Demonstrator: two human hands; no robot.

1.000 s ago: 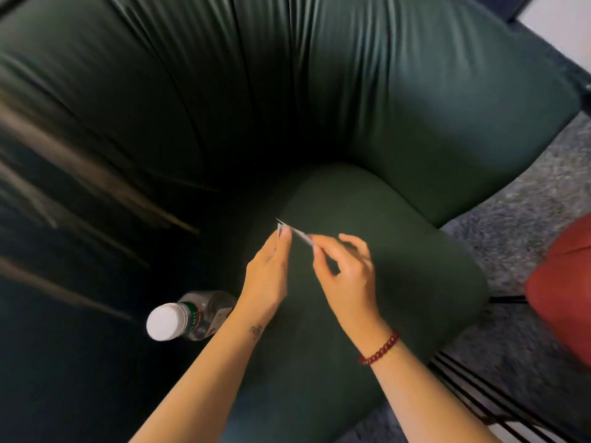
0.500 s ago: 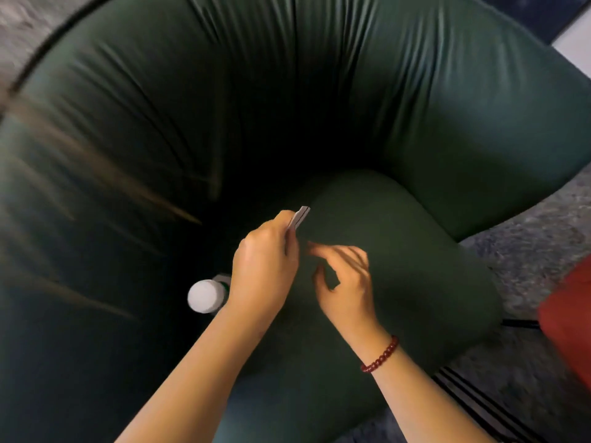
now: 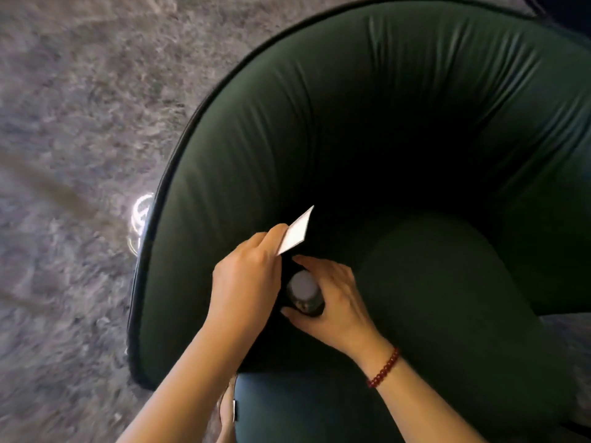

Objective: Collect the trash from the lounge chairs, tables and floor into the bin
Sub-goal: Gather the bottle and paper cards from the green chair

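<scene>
Left hand [image 3: 246, 282] pinches paper scrap [image 3: 295, 231]; right hand [image 3: 332, 298] wraps bottle [image 3: 303, 290] in chair [image 3: 383, 123] crease. Should grip below cap, lift straight out.

A dark green padded lounge chair [image 3: 399, 123] with a curved, dark-piped back stands on blurred grey mottled carpet [image 3: 70, 123]; its inner hollow lies in shadow.

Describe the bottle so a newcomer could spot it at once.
Find the big dark green lounge chair. In the crease between its seat cushion and left side wall stands a clear plastic bottle with a white cap, the right hand wrapped around it. The left hand beside it holds only flat white paper.
</scene>
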